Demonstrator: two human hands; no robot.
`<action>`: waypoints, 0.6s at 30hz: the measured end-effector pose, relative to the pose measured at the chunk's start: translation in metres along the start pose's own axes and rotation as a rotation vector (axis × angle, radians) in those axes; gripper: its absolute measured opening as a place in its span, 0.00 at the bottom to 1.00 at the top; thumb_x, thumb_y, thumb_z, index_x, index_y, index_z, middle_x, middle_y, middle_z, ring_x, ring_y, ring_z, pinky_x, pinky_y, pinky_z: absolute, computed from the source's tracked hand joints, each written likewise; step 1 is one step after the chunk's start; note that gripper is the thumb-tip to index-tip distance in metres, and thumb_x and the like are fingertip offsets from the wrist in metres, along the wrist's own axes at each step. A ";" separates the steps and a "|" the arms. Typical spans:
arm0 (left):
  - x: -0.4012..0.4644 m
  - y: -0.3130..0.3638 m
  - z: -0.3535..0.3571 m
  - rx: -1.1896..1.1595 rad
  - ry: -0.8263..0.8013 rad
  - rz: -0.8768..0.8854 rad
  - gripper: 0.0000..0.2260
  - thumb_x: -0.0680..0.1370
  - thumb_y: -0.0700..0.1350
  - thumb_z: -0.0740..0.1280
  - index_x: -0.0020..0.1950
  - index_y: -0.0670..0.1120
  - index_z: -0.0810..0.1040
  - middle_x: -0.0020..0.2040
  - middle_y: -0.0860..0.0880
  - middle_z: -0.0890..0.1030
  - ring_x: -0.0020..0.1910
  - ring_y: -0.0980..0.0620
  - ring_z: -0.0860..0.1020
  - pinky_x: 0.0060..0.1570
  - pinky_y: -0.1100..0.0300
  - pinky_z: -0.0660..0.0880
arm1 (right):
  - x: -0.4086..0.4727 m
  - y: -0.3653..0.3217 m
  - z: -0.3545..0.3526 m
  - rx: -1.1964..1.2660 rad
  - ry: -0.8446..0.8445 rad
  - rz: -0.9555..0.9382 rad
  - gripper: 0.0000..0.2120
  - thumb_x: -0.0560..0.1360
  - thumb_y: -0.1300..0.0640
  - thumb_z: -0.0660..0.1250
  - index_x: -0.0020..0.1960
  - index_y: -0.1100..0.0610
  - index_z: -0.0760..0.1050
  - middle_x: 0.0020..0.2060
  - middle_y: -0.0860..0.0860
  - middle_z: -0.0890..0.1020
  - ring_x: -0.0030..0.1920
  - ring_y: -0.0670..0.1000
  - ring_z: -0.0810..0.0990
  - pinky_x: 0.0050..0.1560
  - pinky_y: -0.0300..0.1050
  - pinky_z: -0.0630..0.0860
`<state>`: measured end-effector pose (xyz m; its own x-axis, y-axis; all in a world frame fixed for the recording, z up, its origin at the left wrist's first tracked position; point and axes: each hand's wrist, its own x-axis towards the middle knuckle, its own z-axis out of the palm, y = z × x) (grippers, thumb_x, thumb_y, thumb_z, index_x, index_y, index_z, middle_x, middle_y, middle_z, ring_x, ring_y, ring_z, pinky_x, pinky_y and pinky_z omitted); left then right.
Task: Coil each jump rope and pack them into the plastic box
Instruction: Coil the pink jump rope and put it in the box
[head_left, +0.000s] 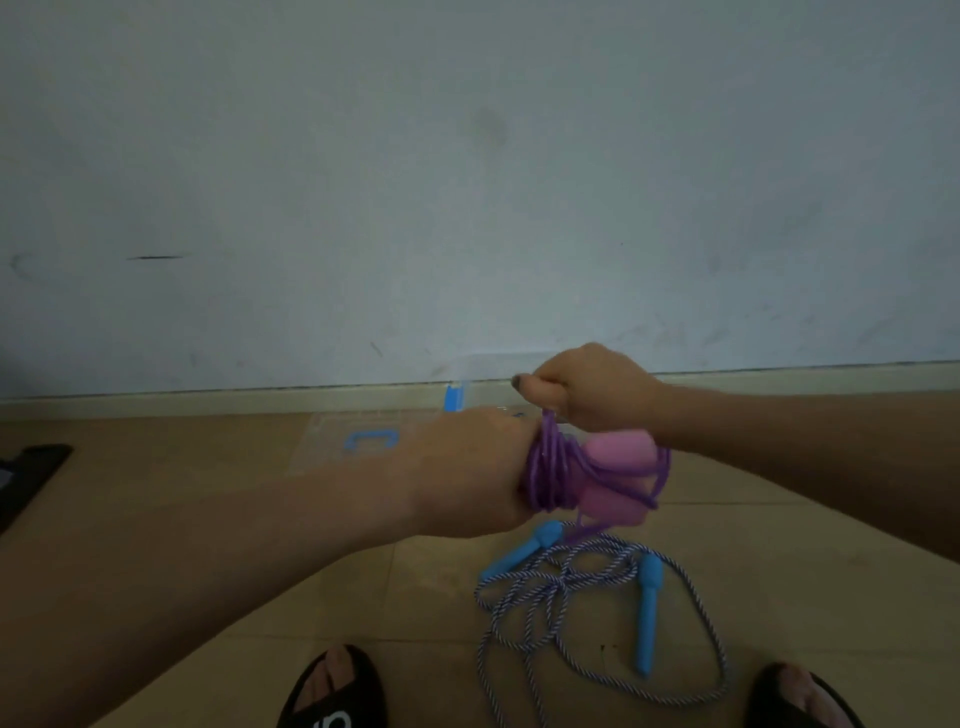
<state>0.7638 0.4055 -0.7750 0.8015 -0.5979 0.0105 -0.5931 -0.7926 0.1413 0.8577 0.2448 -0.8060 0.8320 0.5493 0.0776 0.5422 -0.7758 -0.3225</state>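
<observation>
A purple jump rope with pink handles is coiled in several loops in front of me. My left hand grips the coil from the left, fingers hidden inside it. My right hand pinches a strand of the rope at the top of the coil. A second rope, striped blue and white with blue handles, lies loose on the floor below. The clear plastic box stands by the wall behind my hands, mostly hidden. Its clear lid with a blue handle lies on the floor to the left.
A white wall with a pale skirting board runs across the back. The floor is tan tile. My feet in black sandals show at the bottom edge. A dark object lies at the far left.
</observation>
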 end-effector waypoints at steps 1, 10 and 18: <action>0.000 -0.001 -0.003 -0.070 0.026 -0.031 0.09 0.76 0.51 0.66 0.53 0.49 0.76 0.44 0.49 0.81 0.42 0.49 0.78 0.39 0.57 0.72 | -0.003 0.004 0.011 0.062 -0.083 0.064 0.17 0.81 0.50 0.61 0.35 0.54 0.72 0.34 0.51 0.78 0.32 0.47 0.72 0.33 0.38 0.71; -0.008 -0.059 0.011 -0.697 0.132 -0.683 0.08 0.68 0.35 0.71 0.32 0.44 0.75 0.26 0.51 0.74 0.21 0.60 0.68 0.23 0.67 0.65 | -0.047 -0.025 0.024 0.307 -0.171 0.139 0.23 0.84 0.51 0.48 0.33 0.54 0.66 0.26 0.47 0.71 0.27 0.43 0.68 0.34 0.40 0.67; -0.010 -0.051 0.019 -0.126 -0.191 -0.616 0.10 0.72 0.45 0.68 0.34 0.48 0.70 0.30 0.52 0.70 0.25 0.58 0.66 0.22 0.68 0.59 | -0.046 -0.061 -0.014 -0.091 -0.171 -0.163 0.22 0.80 0.45 0.55 0.31 0.54 0.66 0.26 0.50 0.70 0.27 0.47 0.68 0.32 0.45 0.68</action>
<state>0.7844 0.4499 -0.8007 0.9570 -0.0591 -0.2841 -0.0072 -0.9835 0.1805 0.7881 0.2625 -0.7769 0.7049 0.7081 -0.0415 0.6825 -0.6930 -0.2323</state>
